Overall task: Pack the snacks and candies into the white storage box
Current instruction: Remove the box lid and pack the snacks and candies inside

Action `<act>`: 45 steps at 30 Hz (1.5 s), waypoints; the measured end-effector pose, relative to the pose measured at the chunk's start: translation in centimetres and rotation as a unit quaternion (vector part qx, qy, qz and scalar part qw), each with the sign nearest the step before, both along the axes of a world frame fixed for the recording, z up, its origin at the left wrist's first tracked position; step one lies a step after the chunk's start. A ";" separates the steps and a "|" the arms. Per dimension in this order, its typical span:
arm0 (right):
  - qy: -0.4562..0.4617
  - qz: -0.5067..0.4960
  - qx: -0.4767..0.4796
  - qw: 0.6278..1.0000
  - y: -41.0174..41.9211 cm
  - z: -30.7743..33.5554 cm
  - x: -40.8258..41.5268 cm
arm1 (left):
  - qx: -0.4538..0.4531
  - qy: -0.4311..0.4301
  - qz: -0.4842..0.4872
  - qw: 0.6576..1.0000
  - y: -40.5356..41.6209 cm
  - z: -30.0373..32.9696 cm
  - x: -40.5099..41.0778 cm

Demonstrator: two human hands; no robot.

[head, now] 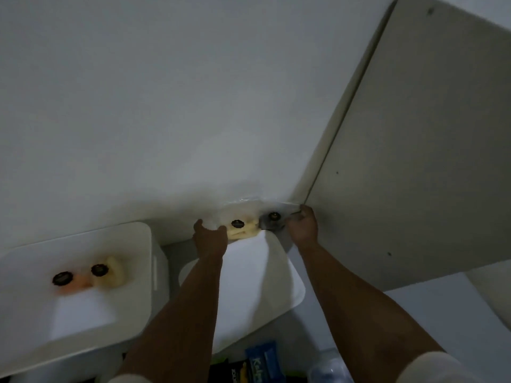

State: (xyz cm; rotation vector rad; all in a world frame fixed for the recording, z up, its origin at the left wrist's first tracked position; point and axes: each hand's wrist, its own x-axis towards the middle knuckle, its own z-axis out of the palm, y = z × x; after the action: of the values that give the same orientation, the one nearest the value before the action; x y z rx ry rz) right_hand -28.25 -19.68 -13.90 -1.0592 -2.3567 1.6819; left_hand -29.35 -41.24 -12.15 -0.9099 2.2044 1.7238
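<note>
Both hands are reaching toward 12 o'clock. The left grip (209, 234) and right grip (302, 225) are each curling closed on a clear plastic snack bag with black seals (243, 226), lying between them above the white storage box (257, 288).

Wall (166, 106) and cabinet panel (414, 161) hem the far corner.

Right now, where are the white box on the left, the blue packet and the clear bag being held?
white box (139, 230): head view, far rim.
blue packet (261, 360): head view, printed front.
clear bag (243, 208): head view, upper film.
</note>
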 end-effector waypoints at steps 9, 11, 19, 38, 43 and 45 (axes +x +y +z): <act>0.014 0.016 0.019 1.000 0.2 -2.7 -1.4 | -0.063 0.097 -0.034 0.993 0.5 -3.0 -1.7; 0.021 0.007 0.009 1.000 0.1 -2.6 -0.6 | -0.080 0.110 -0.058 0.989 0.9 -2.3 -1.5; 0.082 -0.016 -0.045 0.995 -2.4 4.3 3.2 | -0.040 0.158 -0.098 0.982 -0.9 2.7 1.1; 0.142 0.142 -0.150 0.968 -28.8 18.8 6.3 | -0.098 0.223 0.024 0.970 -27.0 14.9 8.8; 0.084 0.154 -0.123 0.977 -33.7 16.4 5.7 | -0.102 0.170 0.065 0.978 -32.0 11.5 9.4; 0.057 0.156 -0.097 0.981 -35.1 15.0 4.9 | -0.111 0.140 0.069 0.981 -33.4 9.7 8.8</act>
State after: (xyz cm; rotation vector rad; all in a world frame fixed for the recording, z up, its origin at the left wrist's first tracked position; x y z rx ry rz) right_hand -23.39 -54.77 1.08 -0.6141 -2.4240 2.0495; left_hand -20.55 -74.62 -2.45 -0.9372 2.6160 1.7874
